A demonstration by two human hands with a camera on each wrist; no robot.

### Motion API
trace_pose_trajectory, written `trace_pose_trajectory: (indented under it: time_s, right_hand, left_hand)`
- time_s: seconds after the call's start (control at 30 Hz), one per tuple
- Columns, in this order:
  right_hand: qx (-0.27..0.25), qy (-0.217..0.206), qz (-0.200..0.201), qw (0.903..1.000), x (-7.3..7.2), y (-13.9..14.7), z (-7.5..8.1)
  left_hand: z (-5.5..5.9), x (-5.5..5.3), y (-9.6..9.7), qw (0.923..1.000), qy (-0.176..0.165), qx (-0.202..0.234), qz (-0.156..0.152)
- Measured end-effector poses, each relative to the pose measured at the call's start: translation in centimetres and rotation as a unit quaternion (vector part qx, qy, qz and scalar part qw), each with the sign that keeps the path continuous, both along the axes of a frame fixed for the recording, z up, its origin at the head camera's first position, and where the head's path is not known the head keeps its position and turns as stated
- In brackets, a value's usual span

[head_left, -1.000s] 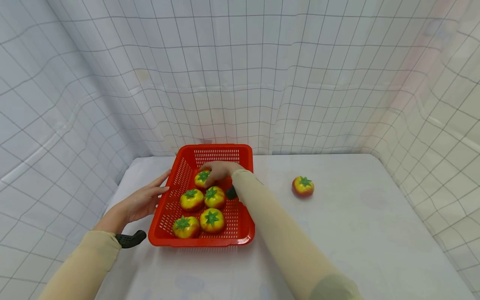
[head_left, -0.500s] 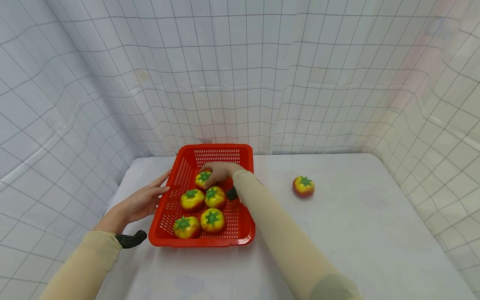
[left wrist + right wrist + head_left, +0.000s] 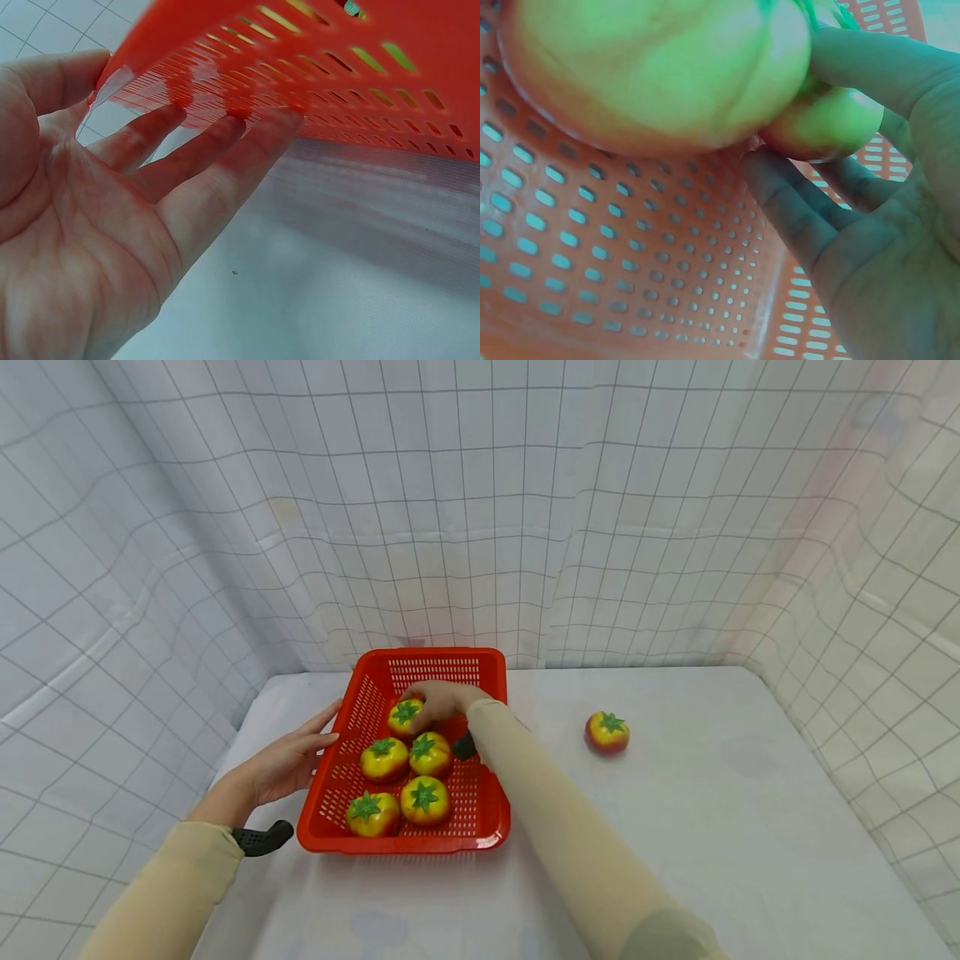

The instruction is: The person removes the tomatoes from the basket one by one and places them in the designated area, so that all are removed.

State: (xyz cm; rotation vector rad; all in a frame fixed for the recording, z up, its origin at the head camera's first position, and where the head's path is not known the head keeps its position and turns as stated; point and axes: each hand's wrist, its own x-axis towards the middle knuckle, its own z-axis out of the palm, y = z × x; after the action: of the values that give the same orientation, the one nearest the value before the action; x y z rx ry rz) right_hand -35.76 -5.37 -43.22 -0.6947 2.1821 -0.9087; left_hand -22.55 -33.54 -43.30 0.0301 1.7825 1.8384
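Observation:
A red perforated plastic basket holds several toy tomatoes, yellow and red with green star-shaped tops. My right hand reaches into its back part and holds the rearmost tomato between thumb and fingers. The right wrist view shows that tomato partly hidden behind a nearer, larger-looking tomato. On the basket's left side, my left hand rests against the outer wall. Its fingers are nearly straight in the left wrist view, with fingertips touching the slotted wall and the thumb at the rim.
One more tomato sits on the white table, to the right of the basket. White grid-patterned curtains enclose the table at the back and sides. The right forearm crosses over the basket's right rim.
Almost nothing differs. The right hand and the rearmost tomato have shifted very slightly; the left hand and the basket stay in place.

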Motion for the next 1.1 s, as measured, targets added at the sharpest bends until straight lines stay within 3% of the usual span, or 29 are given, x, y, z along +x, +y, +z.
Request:
trace_pose_trajectory:
  time_s: [0.33,0.63,0.9,1.1]
  right_hand:
    - [-0.036,0.046,0.002,0.9983,-0.4,1.1,1.8]
    - [-0.096,-0.025,0.010,0.9950,-0.3,2.7,3.7]
    - [-0.117,-0.034,0.034,0.9920,-0.1,4.1,5.3]
    - [-0.088,0.029,0.059,0.9939,0.6,5.6,6.6]
  left_hand:
    - [0.1,0.0,-0.1,1.0000,0.001,-0.004,0.001]
    - [0.2,-0.2,0.1,1.0000,0.003,-0.006,-0.007]
    - [0.3,-0.1,0.0,0.9996,0.016,-0.018,-0.012]
    - [0.5,-0.1,-0.1,0.9995,0.019,-0.024,-0.013]
